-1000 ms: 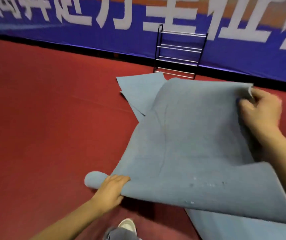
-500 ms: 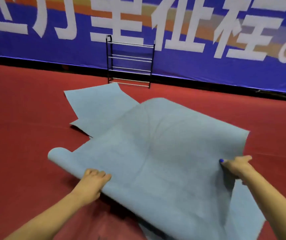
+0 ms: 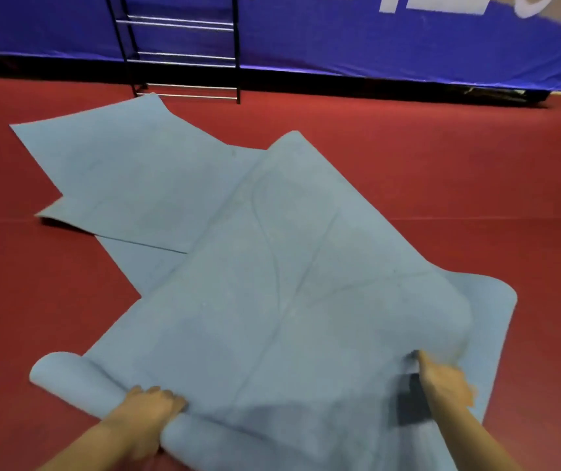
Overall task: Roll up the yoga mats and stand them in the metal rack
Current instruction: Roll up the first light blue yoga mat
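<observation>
1. Left hand [image 3: 151,404] grips the near rolled edge of the top blue mat [image 3: 272,300] on the red floor [image 3: 34,317]
2. Right hand [image 3: 442,382] pinches its right edge
3. More mats [image 3: 119,175] lie flat behind, touching the empty metal rack [image 3: 184,56] at the banner [image 3: 374,35]

Blue yoga mats [image 3: 129,175] sprawl overlapping across a red floor [image 3: 442,158]; a metal rack [image 3: 184,56] stands at 12 o'clock.

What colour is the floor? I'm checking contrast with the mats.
Red floor, clearest in the head view.
</observation>
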